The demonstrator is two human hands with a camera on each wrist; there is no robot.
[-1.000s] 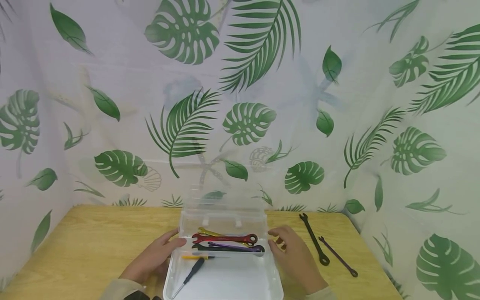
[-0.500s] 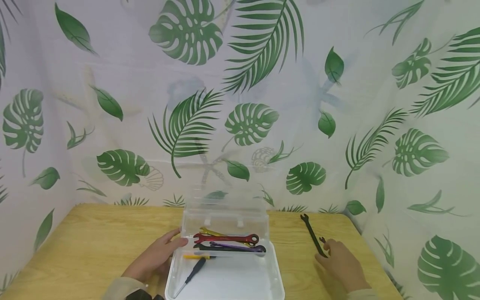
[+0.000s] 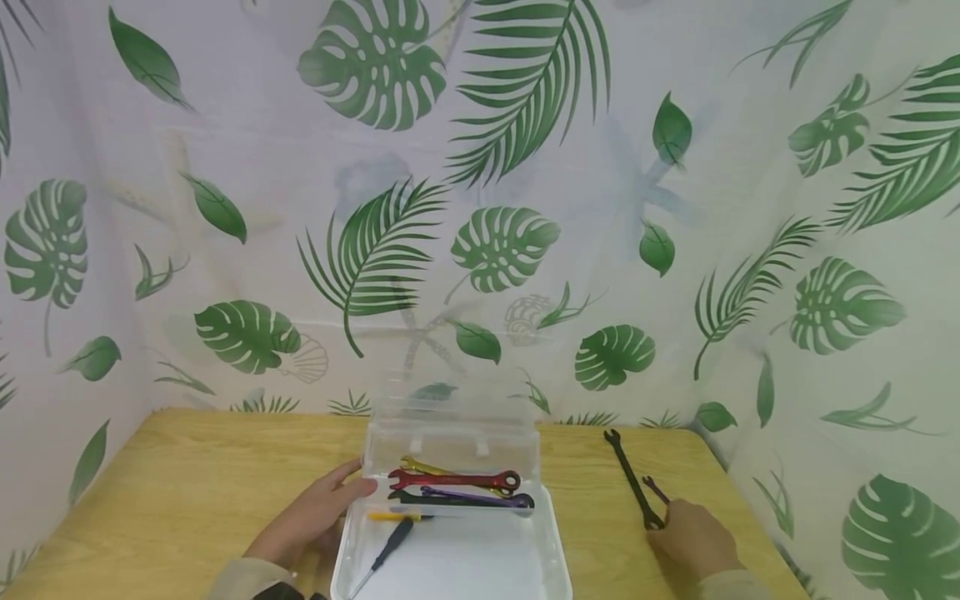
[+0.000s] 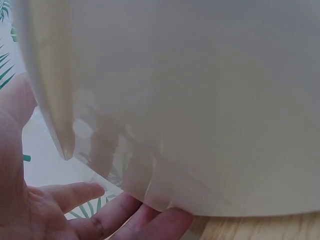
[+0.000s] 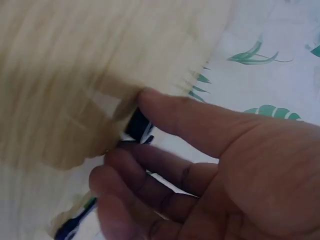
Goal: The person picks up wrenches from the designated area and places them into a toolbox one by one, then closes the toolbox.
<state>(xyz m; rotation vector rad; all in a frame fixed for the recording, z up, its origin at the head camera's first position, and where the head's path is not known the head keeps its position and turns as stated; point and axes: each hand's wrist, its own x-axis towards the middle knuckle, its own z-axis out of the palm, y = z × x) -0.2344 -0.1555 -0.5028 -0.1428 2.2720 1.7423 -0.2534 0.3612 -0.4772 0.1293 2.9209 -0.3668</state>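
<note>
My right hand (image 3: 697,537) grips the lower part of a thin purple wrench (image 3: 657,489) on the table; its open end sticks out past the fingers. Touching that hand's edge is the ring end of a longer black wrench (image 3: 628,475). In the right wrist view, a dark wrench part (image 5: 137,125) shows between thumb and fingers. At the left side of a white plastic toolbox (image 3: 557,546), my left hand (image 3: 318,512) rests with fingers spread, thumb over the rim; its fingertips (image 4: 172,225) reach under the box wall in the left wrist view.
The clear lid (image 3: 450,437) stands up at the back. Before it lie red (image 3: 453,480), gold (image 3: 412,463), purple and black wrenches. A yellow-handled screwdriver (image 3: 382,517) and a black-handled screwdriver (image 3: 393,540) lie in the box. A leaf-patterned sheet (image 3: 525,333) hangs behind the wooden table (image 3: 240,467).
My right hand has left the toolbox's right side and moved right to the two loose wrenches, now round the purple one. My left hand stays at the box.
</note>
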